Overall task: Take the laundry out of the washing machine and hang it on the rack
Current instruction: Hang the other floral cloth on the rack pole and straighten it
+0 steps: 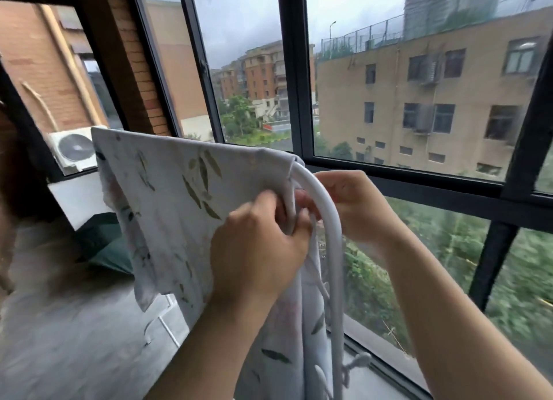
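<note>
One leaf-printed cloth [167,190] spreads left of the curved rack tube [333,250]. The left hand [257,247] grips its bunched edge against the tube; the right hand [356,208], behind the tube, pinches the same edge (fingertips partly hidden). Pulling that edge flat should prevent creases.

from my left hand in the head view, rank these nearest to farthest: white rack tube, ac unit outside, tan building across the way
Measured from the left hand, which grips the leaf-print cloth:
1. white rack tube, just right of its fingers.
2. ac unit, outside the window, far left.
3. tan building, beyond the glass, upper right.
</note>
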